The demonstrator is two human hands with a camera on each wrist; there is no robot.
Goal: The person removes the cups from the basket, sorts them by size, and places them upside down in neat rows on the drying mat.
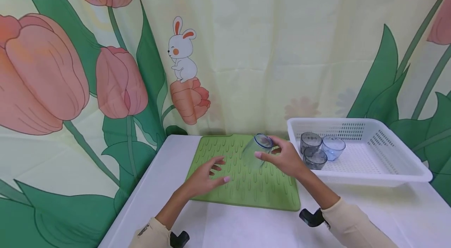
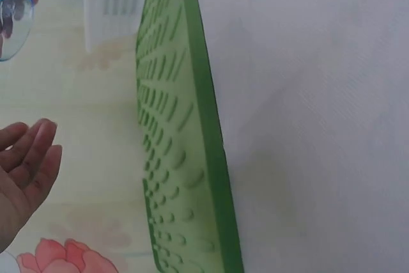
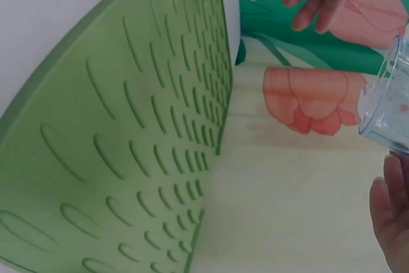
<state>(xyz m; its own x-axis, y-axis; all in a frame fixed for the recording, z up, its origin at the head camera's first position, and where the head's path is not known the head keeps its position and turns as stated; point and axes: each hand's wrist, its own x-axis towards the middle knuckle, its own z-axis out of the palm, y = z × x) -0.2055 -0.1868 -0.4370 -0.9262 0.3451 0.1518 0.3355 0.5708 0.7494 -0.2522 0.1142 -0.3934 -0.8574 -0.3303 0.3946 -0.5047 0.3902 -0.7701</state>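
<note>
My right hand (image 1: 287, 158) holds a clear bluish glass cup (image 1: 253, 153) between thumb and fingers, above the green ridged mat (image 1: 243, 185). The cup is tilted, its blue-rimmed end toward the upper right. In the right wrist view, the cup (image 3: 388, 116) shows at the right edge, with the fingers of my right hand (image 3: 391, 212) beneath it. My left hand (image 1: 204, 177) hovers over the mat's left part, fingers spread and nothing in them. The left wrist view has my left hand (image 2: 25, 174) apart from the cup (image 2: 18, 20).
A white perforated basket (image 1: 387, 177) stands to the right of the mat. Inside its left end are two dark grey cups (image 1: 314, 159) and a light blue cup (image 1: 333, 148). A curtain (image 1: 239, 52) printed with tulips and a rabbit hangs behind the white table (image 1: 225, 226).
</note>
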